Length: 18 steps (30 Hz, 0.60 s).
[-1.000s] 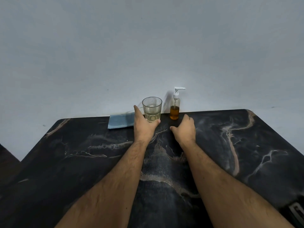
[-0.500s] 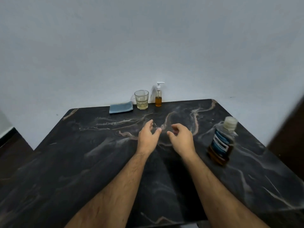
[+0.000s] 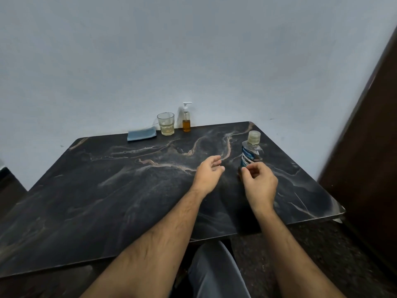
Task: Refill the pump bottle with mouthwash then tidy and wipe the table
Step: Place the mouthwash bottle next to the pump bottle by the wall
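A small pump bottle (image 3: 186,121) with amber liquid in its lower part and a white pump stands at the table's far edge against the wall. A mouthwash bottle (image 3: 251,152) with a blue label and a pale cap stands upright on the right side of the table. My right hand (image 3: 260,183) hovers just in front of its base with fingers loosely curled, holding nothing. My left hand (image 3: 208,174) is to the left of it, fingers relaxed and empty. A folded blue cloth (image 3: 141,134) lies at the far edge.
A glass tumbler (image 3: 165,123) with a little pale liquid stands between the cloth and the pump bottle. The dark marble table (image 3: 107,186) meets a grey wall at the back. A dark door or panel (image 3: 369,147) rises at the right. My knee shows below the table's front edge.
Both hands have pulled back from the glass and pump bottle at the far edge and swung right toward the mouthwash bottle. The view has backed off and turned right.
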Available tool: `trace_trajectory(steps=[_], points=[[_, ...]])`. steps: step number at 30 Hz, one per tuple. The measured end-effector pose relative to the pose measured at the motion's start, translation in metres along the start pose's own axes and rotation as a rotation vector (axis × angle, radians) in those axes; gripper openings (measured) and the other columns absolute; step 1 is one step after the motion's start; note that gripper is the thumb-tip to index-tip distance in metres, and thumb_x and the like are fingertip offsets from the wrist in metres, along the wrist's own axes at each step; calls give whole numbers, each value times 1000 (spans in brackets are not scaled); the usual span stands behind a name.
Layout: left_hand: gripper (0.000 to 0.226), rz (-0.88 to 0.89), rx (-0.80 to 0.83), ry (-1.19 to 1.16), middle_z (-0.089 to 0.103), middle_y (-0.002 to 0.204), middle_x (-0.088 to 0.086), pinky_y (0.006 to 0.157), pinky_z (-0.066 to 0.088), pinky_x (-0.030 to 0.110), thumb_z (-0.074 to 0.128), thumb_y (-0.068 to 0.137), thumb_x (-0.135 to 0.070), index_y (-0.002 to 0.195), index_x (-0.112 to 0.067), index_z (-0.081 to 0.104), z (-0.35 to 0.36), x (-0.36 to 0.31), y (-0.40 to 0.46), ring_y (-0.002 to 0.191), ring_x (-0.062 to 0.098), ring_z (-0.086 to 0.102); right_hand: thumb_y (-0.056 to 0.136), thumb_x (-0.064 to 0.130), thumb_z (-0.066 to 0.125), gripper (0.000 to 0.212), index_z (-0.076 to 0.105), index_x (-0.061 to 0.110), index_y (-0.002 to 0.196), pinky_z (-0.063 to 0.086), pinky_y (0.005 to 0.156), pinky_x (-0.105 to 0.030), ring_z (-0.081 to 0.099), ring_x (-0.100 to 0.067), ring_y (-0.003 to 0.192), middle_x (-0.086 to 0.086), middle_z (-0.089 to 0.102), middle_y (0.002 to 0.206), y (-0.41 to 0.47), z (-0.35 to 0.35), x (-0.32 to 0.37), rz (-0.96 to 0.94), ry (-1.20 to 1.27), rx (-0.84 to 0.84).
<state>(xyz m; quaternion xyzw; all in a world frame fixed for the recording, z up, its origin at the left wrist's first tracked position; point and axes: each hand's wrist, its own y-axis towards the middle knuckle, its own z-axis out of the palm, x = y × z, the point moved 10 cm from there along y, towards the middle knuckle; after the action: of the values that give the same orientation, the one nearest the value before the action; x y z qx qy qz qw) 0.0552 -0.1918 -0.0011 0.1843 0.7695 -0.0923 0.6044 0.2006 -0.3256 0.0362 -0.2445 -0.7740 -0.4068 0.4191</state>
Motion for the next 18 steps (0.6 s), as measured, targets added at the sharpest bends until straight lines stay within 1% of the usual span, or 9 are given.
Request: trace_trajectory(steps=[2,4,6,8,11,14,16,18], points=[[50,-8,33,7,58,140,5,105,45,27,62,93,-6,141,-13,50,13,-4,5,121,11,58,84,17,72,8,64,19,83,56,76,-36,63,-11,76,5,66,80,5,-16,-11,39,-4,-49],[53,-18,66,12,55,144,6,107,44,28,60,94,-3,144,-13,47,25,-6,11,128,14,55,84,17,74,12,64,18,90,57,78,-37,63,-11,80,3,66,86,10,-23,-24,93,-16,-60],[55,-19,96,10,52,147,8,110,42,29,59,94,0,146,-12,44,35,-8,16,132,15,52,83,19,76,23,64,17,102,56,82,-33,63,-11,87,2,67,97,15,-23,-36,140,-31,-21],[56,-15,114,6,51,148,8,111,41,29,57,94,2,147,-11,43,42,-10,21,134,15,50,81,22,80,35,63,16,111,53,85,-28,64,-11,95,1,69,107,19,-16,-43,146,-30,45],[53,0,137,-15,53,146,6,114,39,32,51,95,6,145,-11,46,50,-15,29,135,12,49,78,25,82,45,63,15,117,54,91,-32,66,-13,101,1,69,111,25,-6,-49,131,-34,99],[53,16,206,-16,56,144,4,115,38,35,44,96,9,144,-13,47,61,-18,36,135,12,48,78,26,83,42,64,17,114,56,90,-34,68,-11,98,3,72,107,30,3,-52,118,-19,135],[54,0,251,-41,57,142,7,114,40,37,43,96,10,145,-13,46,68,-16,38,135,15,50,80,21,81,32,67,18,109,56,87,-30,68,-9,92,6,71,99,32,8,-50,96,-1,160],[54,-12,254,-55,60,139,8,112,43,39,46,96,9,145,-14,46,69,-12,40,131,17,53,83,14,77,27,69,17,108,54,85,-26,67,-8,89,6,71,95,34,9,-49,85,13,177]])
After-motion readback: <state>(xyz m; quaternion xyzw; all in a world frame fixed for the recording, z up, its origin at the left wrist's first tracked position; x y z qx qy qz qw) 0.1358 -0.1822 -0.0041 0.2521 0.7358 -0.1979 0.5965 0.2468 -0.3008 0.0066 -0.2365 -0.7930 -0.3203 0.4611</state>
